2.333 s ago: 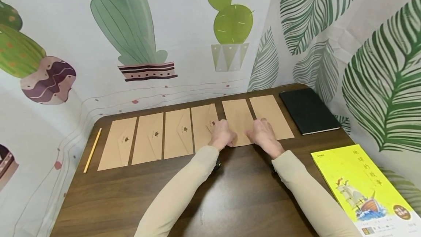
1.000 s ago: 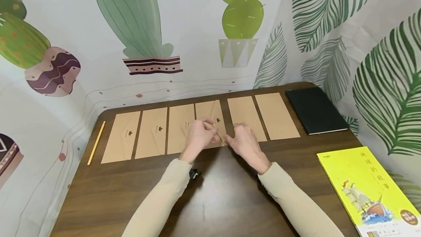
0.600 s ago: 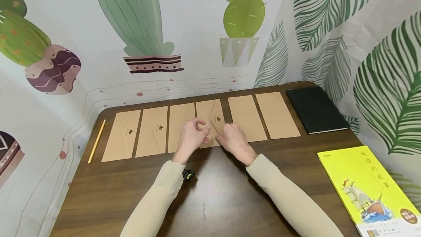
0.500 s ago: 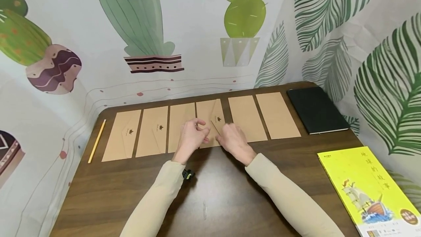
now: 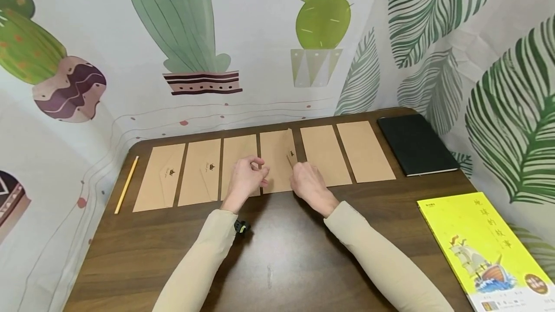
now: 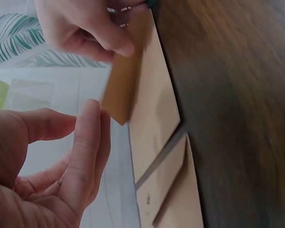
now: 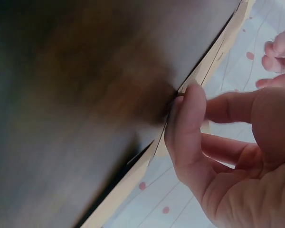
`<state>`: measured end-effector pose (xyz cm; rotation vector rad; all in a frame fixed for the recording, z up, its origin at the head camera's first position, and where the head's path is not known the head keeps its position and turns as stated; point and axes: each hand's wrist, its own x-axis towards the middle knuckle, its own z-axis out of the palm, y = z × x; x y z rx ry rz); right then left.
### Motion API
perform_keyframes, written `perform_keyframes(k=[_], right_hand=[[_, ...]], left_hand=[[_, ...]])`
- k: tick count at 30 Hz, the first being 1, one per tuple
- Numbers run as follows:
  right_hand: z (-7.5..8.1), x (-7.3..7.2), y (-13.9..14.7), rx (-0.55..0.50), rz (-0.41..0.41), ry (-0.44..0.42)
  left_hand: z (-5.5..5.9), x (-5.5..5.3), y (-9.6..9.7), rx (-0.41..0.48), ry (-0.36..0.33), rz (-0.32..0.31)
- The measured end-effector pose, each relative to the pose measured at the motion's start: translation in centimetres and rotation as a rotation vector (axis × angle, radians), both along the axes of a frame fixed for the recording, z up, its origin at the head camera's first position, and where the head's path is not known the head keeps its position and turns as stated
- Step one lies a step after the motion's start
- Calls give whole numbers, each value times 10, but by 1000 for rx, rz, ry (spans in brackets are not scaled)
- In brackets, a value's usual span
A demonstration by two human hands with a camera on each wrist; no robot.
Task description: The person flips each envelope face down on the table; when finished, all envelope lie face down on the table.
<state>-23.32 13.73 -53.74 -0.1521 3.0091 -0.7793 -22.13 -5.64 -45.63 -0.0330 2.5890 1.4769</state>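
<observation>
Several brown paper envelopes lie in a row along the back of the table. My right hand [image 5: 309, 184] pinches the flap [image 5: 291, 153] of the envelope [image 5: 275, 162] right of the row's middle. That flap, with its small crown print, stands raised off the body; its darker inner side shows in the left wrist view. My left hand [image 5: 248, 177] hovers over the front part of the neighbouring envelope [image 5: 236, 150] to the left. Its fingers are loosely bent and hold nothing, thumb apart from the fingertips in the left wrist view.
To the right of the row lie two more envelopes [image 5: 326, 153] with plain tops and a black notebook [image 5: 417, 144]. A yellow book [image 5: 477, 240] lies at the right edge of the table [image 5: 277, 273]. A yellow pencil [image 5: 127, 184] lies at the left end.
Both hands have moved left from the plain envelope beside this one. The right hand has lifted the flap and swung it to the right. The left hand has drawn further left.
</observation>
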Motion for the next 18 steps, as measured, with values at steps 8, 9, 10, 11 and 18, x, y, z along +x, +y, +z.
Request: perform_keyframes(k=[8, 9, 10, 11, 18], right_hand=[[3, 3, 11, -7, -22, 58], [3, 3, 13, -20, -28, 45], [0, 1, 15, -28, -32, 34], [-2, -1, 17, -40, -36, 31], [-7, -5, 28, -93, -42, 17]], left_hand=[[-7, -4, -10, -53, 5, 34], [-7, -5, -11, -60, 1, 39], [-8, -5, -12, -63, -6, 43], [-9, -6, -12, -67, -12, 45], [-14, -10, -12, 40, -121, 62]])
